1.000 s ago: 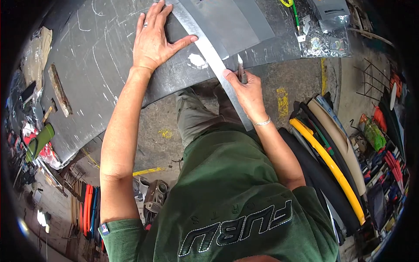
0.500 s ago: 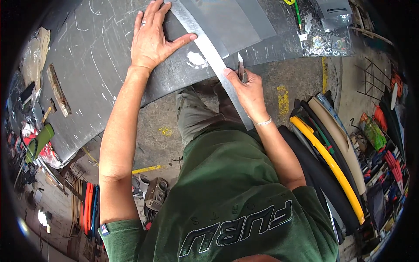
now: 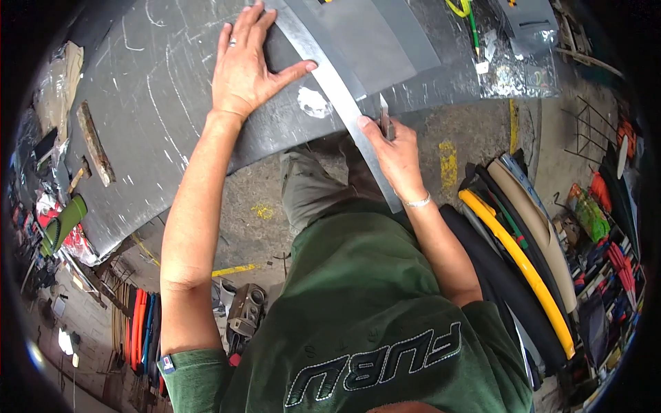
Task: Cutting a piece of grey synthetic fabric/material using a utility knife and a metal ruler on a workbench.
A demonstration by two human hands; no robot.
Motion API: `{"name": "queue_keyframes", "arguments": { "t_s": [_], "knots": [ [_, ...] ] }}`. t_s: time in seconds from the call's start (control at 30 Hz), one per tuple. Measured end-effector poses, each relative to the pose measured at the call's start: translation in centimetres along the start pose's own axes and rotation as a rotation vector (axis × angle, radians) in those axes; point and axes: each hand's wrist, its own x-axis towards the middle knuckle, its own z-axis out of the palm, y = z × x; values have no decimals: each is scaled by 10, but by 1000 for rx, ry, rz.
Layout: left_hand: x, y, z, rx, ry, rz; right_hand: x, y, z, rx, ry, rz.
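At upper centre, we have the metal straightedge (image 3: 332, 84) laid along the grey sheet (image 3: 375, 58), left hand (image 3: 241, 79) fingers spread, right hand (image 3: 398, 155) gripping a utility knife (image 3: 387, 128), no cut visible.

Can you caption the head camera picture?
Left hand and right hand touching a silvery strip; the right also holds a knife.

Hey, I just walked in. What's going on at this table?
Someone is working barehanded at a dark worktable. Their left hand is spread on the surface, thumb at the edge of a long metal straightedge lying beside a grey sheet. The right hand holds a knife, blade pointing away from the body, with its thumb on the straightedge, which juts past the table's near edge. The blade appears just short of the sheet.
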Motion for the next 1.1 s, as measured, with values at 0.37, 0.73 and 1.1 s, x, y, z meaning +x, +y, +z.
{"name": "queue_keyframes", "arguments": {
  "t_s": [0.37, 0.73, 1.1],
  "knots": [
    [-4, -9, 17, 21, 163, 45, -3, 3, 2, 54, -8, 54],
    [-4, -11, 16, 1, 148, 47, -2, 3, 0, 42, -31, 75],
    [-5, -10, 15, 6, 133, 35, -3, 7, -1, 15, -29, 81]
  ]
}}
